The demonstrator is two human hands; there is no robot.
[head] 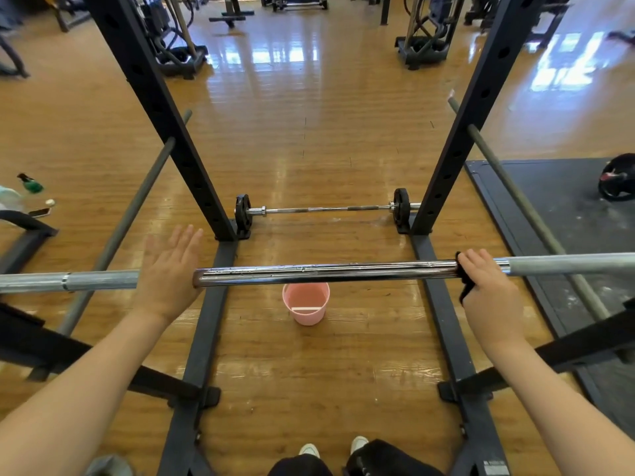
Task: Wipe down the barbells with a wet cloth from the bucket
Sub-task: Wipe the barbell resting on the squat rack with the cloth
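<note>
1. Left hand (168, 273): released, fingers straight and spread, palm down. It lies over the barbell (326, 271), covering the bar where the chrome sleeve meets the dull grey shaft. Whether the palm presses the bar or merely hovers above it cannot be told.
2. Right hand (488, 283): grasping. Fingers are curled over the bar, with a dark cloth (464, 286) pinched between hand and bar. The cloth wraps the bar at the inner edge of the hand, and one end hangs below it.
3. Barbell: runs level between the two hands and past both, resting across the rack (457, 156). The bright chrome length lies between the hands; grey sections continue outward of each hand.
4. Bucket (305, 304): pink, upright on the wooden floor (309, 115), below the bar and between the hands, nearer the right. A white strip lies across the inside. Whether it holds water cannot be told.
5. Second barbell (326, 209): lies on the floor beyond the hands, between the two rack uprights, with a small black plate at each end.
6. Beyond the left hand, on the floor: a green spray bottle (32, 185) and a phone (39, 212).
7. Beyond the right hand: a black mat (549, 207).
</note>
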